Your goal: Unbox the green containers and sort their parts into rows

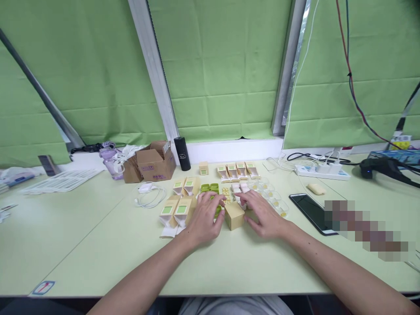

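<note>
My left hand (pixel 205 216) rests palm down on the pale green table (pixel 98 245), fingers spread over small green trays (pixel 210 188); nothing is gripped in it. My right hand (pixel 262 214) lies flat with fingers stretched toward small white pieces (pixel 239 188). Between both hands stands a small closed tan box (pixel 234 215), touched at its sides. Opened tan cartons with green labels (pixel 177 210) lie left of my left hand. A row of similar cartons (pixel 236 170) stands farther back.
A black phone (pixel 310 210) lies to the right of my hand. Clear plastic lids (pixel 275 201) sit beside it. At the back are brown cardboard boxes (pixel 154 164), a black cylinder (pixel 182 153), a purple bottle (pixel 110 162), a white cable (pixel 149 197) and a power strip (pixel 323 171).
</note>
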Demonstrator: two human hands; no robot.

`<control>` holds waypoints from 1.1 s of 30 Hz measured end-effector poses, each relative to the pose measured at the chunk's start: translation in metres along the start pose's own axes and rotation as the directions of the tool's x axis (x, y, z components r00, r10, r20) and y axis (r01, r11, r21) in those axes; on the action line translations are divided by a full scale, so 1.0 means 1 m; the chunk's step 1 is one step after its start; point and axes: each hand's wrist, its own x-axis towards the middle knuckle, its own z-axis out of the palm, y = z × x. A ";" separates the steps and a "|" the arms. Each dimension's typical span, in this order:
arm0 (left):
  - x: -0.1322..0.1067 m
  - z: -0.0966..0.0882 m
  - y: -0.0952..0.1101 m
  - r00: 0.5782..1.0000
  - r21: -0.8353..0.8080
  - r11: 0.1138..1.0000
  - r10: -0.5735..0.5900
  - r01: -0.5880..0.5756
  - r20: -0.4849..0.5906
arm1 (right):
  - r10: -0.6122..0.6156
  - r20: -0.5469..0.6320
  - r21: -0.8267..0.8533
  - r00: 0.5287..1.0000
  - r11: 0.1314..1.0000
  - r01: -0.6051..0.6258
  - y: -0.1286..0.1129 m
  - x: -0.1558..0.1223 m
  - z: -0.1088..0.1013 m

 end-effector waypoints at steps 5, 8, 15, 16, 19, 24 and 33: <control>0.000 0.004 -0.004 1.000 -0.051 0.999 0.002 -0.003 -0.026 | 0.033 -0.043 -0.072 0.999 0.997 -0.036 0.007 0.000 0.005; 0.000 0.006 -0.005 0.999 -0.022 0.999 -0.024 0.023 -0.041 | 0.012 -0.077 -0.074 0.997 0.997 -0.018 0.008 -0.001 0.005; 0.001 0.009 -0.008 0.997 0.000 0.997 -0.071 0.071 -0.027 | -0.026 -0.032 -0.083 0.999 0.996 0.023 -0.003 0.000 0.002; 0.001 0.009 -0.008 0.997 -0.003 0.997 -0.071 0.071 -0.024 | -0.028 -0.030 -0.080 0.999 0.996 0.026 -0.004 0.000 0.002; 0.000 0.009 -0.009 0.997 -0.009 0.997 -0.071 0.071 -0.012 | -0.051 -0.040 -0.053 0.998 0.997 0.049 -0.004 0.000 0.002; -0.001 0.009 -0.009 1.000 -0.046 0.999 -0.010 0.011 0.019 | -0.075 -0.071 -0.015 0.995 0.997 0.074 -0.002 0.000 -0.001; -0.002 0.012 -0.012 0.998 -0.053 0.997 0.049 -0.051 -0.039 | -0.061 -0.134 -0.114 0.989 0.992 0.046 0.004 0.000 0.007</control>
